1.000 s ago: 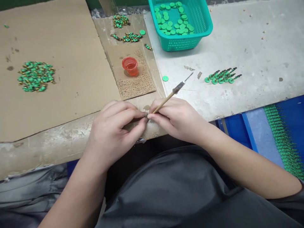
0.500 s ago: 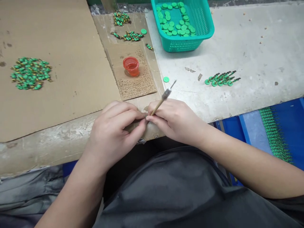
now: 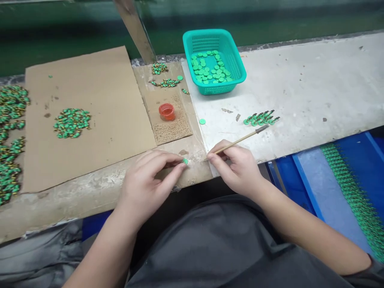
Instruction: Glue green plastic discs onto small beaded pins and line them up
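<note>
My left hand [image 3: 150, 174] pinches a small green button [image 3: 185, 161] between thumb and fingertips, just above the table's front edge. Most of whatever may be joined to the button is hidden by the fingers. In my right hand [image 3: 240, 166] is a thin wooden stick [image 3: 244, 138] with a dark grey sleeve at its far end; its other tip points down and left towards the button, apart from it. A loose green button [image 3: 202, 121] lies on the white sheet ahead. Beyond my hands stands a red cup [image 3: 167, 112] of liquid on speckled cardboard.
A teal basket [image 3: 214, 89] of green buttons stands at the back. Small green-and-brown pieces on buttons [image 3: 260, 118] stand in rows to the right. Heaps of green-and-yellow pieces [image 3: 72, 123] lie left on cardboard. A blue tray [image 3: 315, 192] with rows of green pieces sits low right.
My hands have come apart; the right hand has moved right, its stick now tilted lower. The green button now shows in my left fingertips. The view has tipped up and swung left.
</note>
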Demonstrator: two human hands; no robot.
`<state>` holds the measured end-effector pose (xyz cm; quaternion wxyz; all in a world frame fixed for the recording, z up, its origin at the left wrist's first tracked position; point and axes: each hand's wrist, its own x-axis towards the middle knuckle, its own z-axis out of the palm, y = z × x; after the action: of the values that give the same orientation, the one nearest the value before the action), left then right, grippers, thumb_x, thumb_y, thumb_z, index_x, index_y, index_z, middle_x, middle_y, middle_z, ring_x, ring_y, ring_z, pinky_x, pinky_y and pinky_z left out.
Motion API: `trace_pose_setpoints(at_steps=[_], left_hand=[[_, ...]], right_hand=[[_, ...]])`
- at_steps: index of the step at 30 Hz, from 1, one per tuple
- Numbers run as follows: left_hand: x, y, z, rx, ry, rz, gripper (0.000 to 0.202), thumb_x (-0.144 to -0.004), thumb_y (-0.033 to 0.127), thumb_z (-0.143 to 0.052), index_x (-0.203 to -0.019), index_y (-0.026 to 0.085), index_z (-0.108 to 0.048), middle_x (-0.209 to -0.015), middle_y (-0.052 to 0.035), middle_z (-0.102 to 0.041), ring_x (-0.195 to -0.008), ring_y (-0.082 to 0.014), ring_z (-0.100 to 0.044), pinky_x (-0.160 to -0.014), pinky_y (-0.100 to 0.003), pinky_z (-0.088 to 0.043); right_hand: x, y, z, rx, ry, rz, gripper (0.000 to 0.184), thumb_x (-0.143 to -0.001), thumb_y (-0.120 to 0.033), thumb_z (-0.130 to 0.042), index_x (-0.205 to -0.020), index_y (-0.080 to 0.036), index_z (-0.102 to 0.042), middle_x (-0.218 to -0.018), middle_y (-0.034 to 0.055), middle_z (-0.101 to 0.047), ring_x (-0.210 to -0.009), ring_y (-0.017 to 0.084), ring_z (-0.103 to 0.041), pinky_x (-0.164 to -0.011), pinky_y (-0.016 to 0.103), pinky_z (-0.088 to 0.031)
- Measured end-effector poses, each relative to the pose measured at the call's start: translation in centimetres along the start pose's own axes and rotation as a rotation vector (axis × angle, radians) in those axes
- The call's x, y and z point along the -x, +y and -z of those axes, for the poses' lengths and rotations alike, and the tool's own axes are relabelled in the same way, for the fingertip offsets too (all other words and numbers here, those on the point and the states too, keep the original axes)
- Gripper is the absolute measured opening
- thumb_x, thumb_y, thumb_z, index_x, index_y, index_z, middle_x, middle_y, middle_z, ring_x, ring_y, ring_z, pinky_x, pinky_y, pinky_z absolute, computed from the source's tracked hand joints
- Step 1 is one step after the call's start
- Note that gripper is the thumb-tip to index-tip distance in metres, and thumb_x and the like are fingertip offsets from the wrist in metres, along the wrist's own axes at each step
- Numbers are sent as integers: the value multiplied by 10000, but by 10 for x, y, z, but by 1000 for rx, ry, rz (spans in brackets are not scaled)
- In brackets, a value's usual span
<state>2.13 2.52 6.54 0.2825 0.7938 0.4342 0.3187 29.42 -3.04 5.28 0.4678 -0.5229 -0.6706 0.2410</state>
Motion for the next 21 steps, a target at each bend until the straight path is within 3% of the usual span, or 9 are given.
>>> trace_pose_setpoints(at_steps=[4,8,15,18,19,21], left_hand=[[-4,10,1,269,37,267,322,-1055,637,-951,-1038,316,-953,-1039,-46,-951,-889,-229,-882,-780,-329,-724],[-10,21,8,572,-67,459,625,-859,902,-1044,-972,294,-956,-929,-84,-921,-768,-241,-851,-699,-351,-748],[-17,34,11,579,-100,448,700,-842,969,-1010,-920,275,-955,-872,-116,-895,-754,-256,-848,-707,-364,-754],[-22,34,8,534,-104,410,686,-838,943,-1025,-920,267,-944,-856,-110,-896,-761,-264,-866,-697,-337,-743],[-26,34,6,493,-108,401,686,-837,939,-1024,-931,264,-941,-858,-107,-900,-772,-269,-877,-705,-331,-745],[-38,32,-3,369,-134,363,707,-866,958,-974,-962,259,-934,-899,-109,-922,-822,-287,-906,-748,-338,-759]], right_hand=[[0,3,-4,-19,8,34,221,-1212,-240,-742,-1001,-239,-806,-988,56,-903,-844,213,-844,-870,331,-717],[1,4,-4,-43,-1,54,207,-1196,-218,-747,-997,-245,-797,-969,55,-904,-854,227,-868,-867,339,-722],[3,7,-7,-142,-29,29,147,-1215,-209,-682,-1103,-247,-769,-1085,94,-907,-1004,259,-902,-948,380,-730],[11,4,-1,-177,-35,12,145,-1239,-237,-645,-1175,-247,-774,-991,48,-854,-862,216,-845,-845,335,-707],[15,3,3,-179,-35,3,153,-1247,-249,-637,-1261,-242,-789,-914,12,-811,-771,195,-792,-787,318,-684],[26,0,18,-211,-18,-42,370,-1254,-252,-638,-1609,-223,-740,-810,-52,-733,-662,171,-699,-734,304,-650]])
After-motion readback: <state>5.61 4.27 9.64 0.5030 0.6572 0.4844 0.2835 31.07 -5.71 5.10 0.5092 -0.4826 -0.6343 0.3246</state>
